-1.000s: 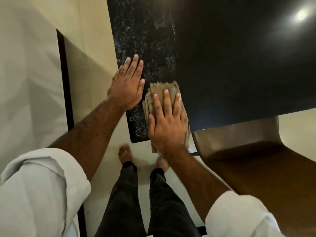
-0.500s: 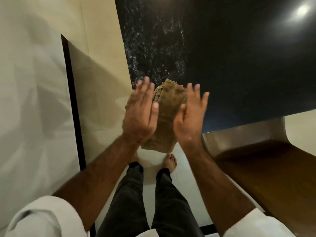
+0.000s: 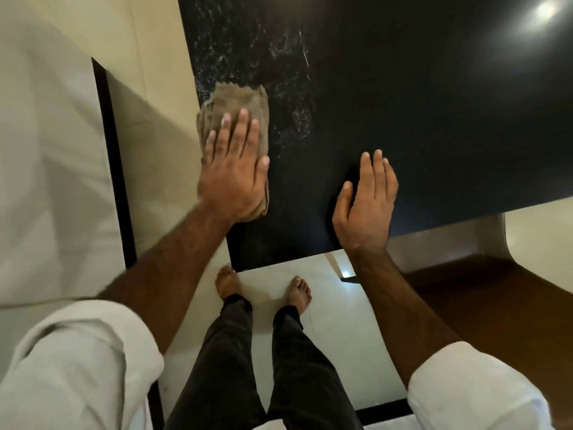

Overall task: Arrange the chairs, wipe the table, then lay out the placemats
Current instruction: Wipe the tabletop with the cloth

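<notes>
The wiping step is being carried out. A folded brown cloth (image 3: 237,100) is being pressed flat onto the dark tabletop (image 3: 418,103) beside its left edge, not far from the near-left corner, by the left hand (image 3: 231,178). The fingers are being held straight and close together on top of the cloth, its near half is being covered by the palm, and nothing is being gripped.

The right hand (image 3: 366,206) is likewise being held released, fingers straight and thumb apart, over the near edge of the tabletop and well apart from the cloth. Whether it is being rested on the surface or held just above it cannot be told.

Pale streaks (image 3: 291,97) are being shown on the tabletop just right of the cloth and beyond it, so that patch is being judged as not yet clean. A brown chair (image 3: 496,305) is being seen at the right, its seat partly under the near edge of the tabletop. No placemats are in view, so that step is being judged as not yet begun.

The next move is being judged to call for even downward pressure through the flat palm while the cloth is being swept rightwards and away across the streaks in overlapping passes. Care is also being called for so that the cloth is not being pushed off the left edge.
</notes>
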Tool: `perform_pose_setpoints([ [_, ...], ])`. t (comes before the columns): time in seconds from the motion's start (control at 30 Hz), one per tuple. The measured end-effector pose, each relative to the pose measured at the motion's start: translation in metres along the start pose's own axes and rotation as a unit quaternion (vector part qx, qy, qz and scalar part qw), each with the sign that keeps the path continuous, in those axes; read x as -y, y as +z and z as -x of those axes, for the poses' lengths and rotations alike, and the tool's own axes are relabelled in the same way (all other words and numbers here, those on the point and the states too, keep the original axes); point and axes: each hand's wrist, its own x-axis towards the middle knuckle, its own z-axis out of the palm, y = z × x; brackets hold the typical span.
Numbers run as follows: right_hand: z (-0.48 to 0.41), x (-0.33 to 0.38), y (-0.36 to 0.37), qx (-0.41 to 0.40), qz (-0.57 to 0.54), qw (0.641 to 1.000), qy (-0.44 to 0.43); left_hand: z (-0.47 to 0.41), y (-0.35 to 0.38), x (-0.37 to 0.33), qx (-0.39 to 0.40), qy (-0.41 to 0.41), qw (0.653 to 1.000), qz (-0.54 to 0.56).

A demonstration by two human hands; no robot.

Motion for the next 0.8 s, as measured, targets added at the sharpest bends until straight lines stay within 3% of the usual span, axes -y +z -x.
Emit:
perform_pose_setpoints([
  [0.13,0.000,0.001,0.002,-0.003,-0.015,1.000,0.017,-0.024,-0.001,-0.033,-0.001,-0.043,0.999,-0.001],
  [0.3,0.000,0.000,0.003,-0.007,-0.037,0.999,0.024,0.021,0.010,-0.087,0.034,0.101,0.994,0.014],
  [0.43,0.000,0.003,0.002,0.001,-0.038,0.998,0.042,0.037,0.011,-0.068,0.027,0.132,0.991,0.028],
  [0.67,0.001,0.008,0.004,0.004,-0.027,0.998,0.057,-0.044,-0.001,0.023,-0.001,0.005,1.000,0.028],
  [0.8,-0.001,0.012,0.002,0.010,-0.015,0.998,0.065,-0.104,-0.016,0.042,0.004,0.003,1.000,0.022],
])
